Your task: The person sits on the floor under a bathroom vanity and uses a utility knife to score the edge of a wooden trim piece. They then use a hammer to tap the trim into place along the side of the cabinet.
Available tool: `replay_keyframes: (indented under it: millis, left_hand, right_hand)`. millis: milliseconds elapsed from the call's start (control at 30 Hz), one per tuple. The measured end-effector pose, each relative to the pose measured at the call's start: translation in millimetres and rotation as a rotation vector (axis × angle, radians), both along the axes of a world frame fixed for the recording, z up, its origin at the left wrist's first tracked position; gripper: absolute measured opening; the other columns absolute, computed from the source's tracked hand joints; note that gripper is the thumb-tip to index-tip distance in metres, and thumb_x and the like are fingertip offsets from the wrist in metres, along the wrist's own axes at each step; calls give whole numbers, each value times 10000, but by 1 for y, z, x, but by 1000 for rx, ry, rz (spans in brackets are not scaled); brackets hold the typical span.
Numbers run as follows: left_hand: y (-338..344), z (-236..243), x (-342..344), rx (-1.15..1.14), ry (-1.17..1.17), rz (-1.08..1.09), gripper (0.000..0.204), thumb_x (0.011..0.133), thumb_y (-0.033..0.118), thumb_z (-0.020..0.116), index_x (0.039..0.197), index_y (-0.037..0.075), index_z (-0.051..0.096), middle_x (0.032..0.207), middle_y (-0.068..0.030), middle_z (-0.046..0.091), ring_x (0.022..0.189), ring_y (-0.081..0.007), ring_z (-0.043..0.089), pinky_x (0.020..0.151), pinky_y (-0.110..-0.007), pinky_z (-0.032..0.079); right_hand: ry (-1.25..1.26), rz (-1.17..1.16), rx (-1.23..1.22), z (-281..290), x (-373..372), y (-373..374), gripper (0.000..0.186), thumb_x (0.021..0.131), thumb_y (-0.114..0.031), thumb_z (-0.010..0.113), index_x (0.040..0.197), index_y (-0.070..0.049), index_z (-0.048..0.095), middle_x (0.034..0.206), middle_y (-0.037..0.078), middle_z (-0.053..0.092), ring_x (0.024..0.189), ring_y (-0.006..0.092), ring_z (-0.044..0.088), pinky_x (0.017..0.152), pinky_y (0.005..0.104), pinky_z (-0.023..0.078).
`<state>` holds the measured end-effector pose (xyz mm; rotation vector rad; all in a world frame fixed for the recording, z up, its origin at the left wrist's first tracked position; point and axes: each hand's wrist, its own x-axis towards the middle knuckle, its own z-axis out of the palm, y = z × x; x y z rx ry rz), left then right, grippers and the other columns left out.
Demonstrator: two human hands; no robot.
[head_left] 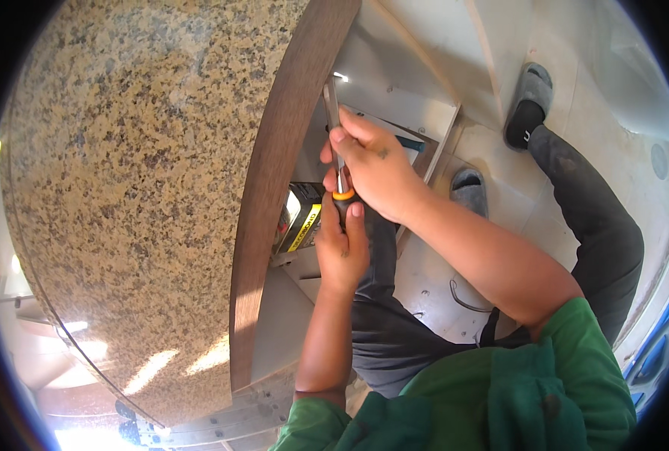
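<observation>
My left hand (343, 252) is wrapped round the black and orange handle of a screwdriver (343, 195), its shaft pointing away from me. Just beyond it, my right hand (383, 161) is closed, thumb and fingers pinching a narrow flat metal strip (330, 98) close to the screwdriver's shaft. The strip runs along the wooden edge (274, 143) of the granite countertop (146, 188). The screwdriver's tip is hidden by my right fingers, so I cannot tell what it touches.
Below the countertop edge a black and yellow box (304, 225) sits inside an open cabinet. White cabinet panels (417, 83) stand ahead. My outstretched leg (582, 203) and grey slippers (470, 192) are on the tiled floor at the right. A blue object (658, 346) lies at the far right.
</observation>
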<state>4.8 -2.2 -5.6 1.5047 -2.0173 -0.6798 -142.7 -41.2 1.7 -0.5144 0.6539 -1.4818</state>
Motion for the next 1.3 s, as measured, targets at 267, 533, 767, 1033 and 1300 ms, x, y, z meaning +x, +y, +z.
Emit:
replay_keyframes:
  millis: [267, 533, 767, 1033, 1300]
  left_hand:
    - [-13, 6, 1, 22, -13, -23, 470, 1053, 267, 539, 1392, -49, 461, 864, -164, 660, 720, -223, 650, 652, -346, 503]
    - [-12, 13, -12, 66, -23, -8, 441, 1053, 250, 540, 1374, -47, 475, 785, -113, 630, 599, -156, 595, 583, -318, 476]
    - [-1, 8, -7, 88, 0, 3, 482, 1072, 281, 515, 1428, -34, 432, 703, -62, 609, 573, -141, 581, 555, -307, 466]
    - [-2, 6, -5, 35, 3, -12, 479, 1065, 267, 526, 1422, -41, 443, 750, -108, 626, 602, -159, 592, 583, -313, 476]
    - [0, 3, -8, 68, 7, 24, 514, 1063, 275, 538, 1436, -60, 427, 742, -106, 615, 630, -165, 601, 614, -307, 482]
  right_hand:
    - [-45, -30, -14, 0, -1, -15, 240, 1104, -223, 443, 1206, -34, 550, 945, 89, 594, 664, 165, 644, 566, 271, 531]
    - [-27, -4, -15, 0, -11, -18, 414, 1102, -214, 444, 1502, -107, 454, 939, 79, 593, 656, 146, 635, 573, 266, 526]
    - [21, -4, -24, -2, -3, -4, 456, 1105, -235, 443, 1546, -125, 408, 963, 82, 598, 680, 154, 642, 592, 262, 535]
    - [13, -13, -2, 2, -1, 0, 423, 1104, -212, 443, 1508, -90, 443, 947, 74, 589, 673, 161, 638, 589, 258, 521]
    - [15, 2, -27, -2, -7, -5, 433, 1107, -221, 437, 1528, -119, 431, 952, 75, 596, 667, 142, 634, 581, 253, 519]
